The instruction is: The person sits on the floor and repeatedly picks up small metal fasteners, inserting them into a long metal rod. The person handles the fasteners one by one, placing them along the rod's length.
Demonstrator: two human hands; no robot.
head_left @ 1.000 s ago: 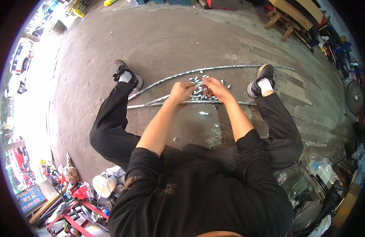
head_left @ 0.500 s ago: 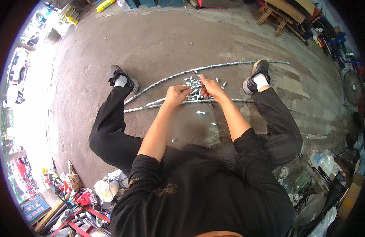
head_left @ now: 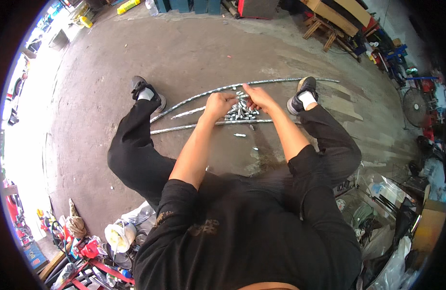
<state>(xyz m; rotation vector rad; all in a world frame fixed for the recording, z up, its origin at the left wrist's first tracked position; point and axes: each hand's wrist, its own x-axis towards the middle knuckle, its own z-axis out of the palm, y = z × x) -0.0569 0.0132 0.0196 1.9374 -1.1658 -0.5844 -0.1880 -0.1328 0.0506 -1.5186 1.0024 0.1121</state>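
On the concrete floor between my feet lies a loose pile of small silver metal pieces (head_left: 242, 112). My left hand (head_left: 218, 105) is closed in a pinch at the pile's left side, gripping a thin silver strand (head_left: 186, 113) whose end sticks out to the left. Facing it, my right hand (head_left: 260, 100) has its fingers curled and its thumb up, over the pile's right side. Whatever sits in its fingers is too small to name. A long silver strand (head_left: 194, 98) curves beyond the hands, and a second strand (head_left: 177, 128) runs nearer to me.
My shoes (head_left: 302, 95) stand on either side, the right one by the far strand. A stray metal piece (head_left: 239, 135) lies near me. Clutter with a white bucket (head_left: 120, 236) is at lower left, plastic bags at lower right, a fan (head_left: 415, 107) and wooden bench (head_left: 336, 19) to the right.
The held strand's left end has lifted away from the near strand and now lies between the two long ones. Both hands stay close together over the pile; the whole view has shifted slightly.
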